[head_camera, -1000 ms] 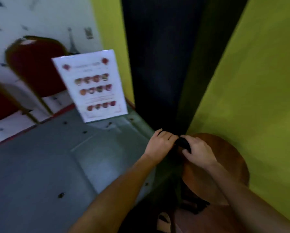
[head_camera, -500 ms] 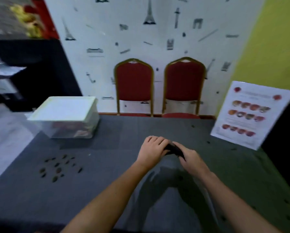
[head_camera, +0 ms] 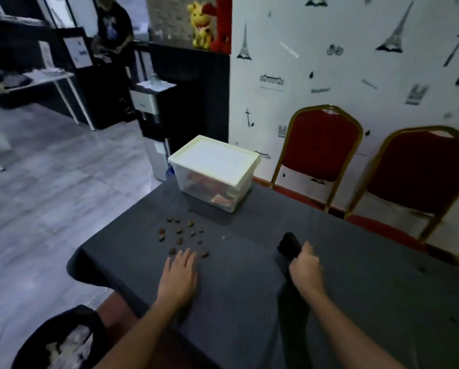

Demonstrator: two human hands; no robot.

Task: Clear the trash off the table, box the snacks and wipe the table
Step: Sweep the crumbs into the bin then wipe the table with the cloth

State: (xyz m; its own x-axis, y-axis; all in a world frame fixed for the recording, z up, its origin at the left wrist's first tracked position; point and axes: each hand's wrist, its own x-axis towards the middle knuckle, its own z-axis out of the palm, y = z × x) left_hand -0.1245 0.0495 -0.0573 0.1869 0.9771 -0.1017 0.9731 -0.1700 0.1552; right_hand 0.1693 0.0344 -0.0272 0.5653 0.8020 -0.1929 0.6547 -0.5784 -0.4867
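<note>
The snack box (head_camera: 214,171) stands lidded near the worktop's (head_camera: 249,302) far left corner, packets visible through its wall, so boxing looks done. Brown crumbs (head_camera: 181,237) lie scattered between the box and the near left edge, a few more specks toward the right; clearing and wiping look unfinished. The left hand (head_camera: 179,278) lies flat, fingers spread, just short of the crumbs. The right hand's (head_camera: 305,270) grip is wrapped round a dark, ridged object (head_camera: 289,246), possibly a brush. A bin (head_camera: 55,339) sits below the near left corner.
</note>
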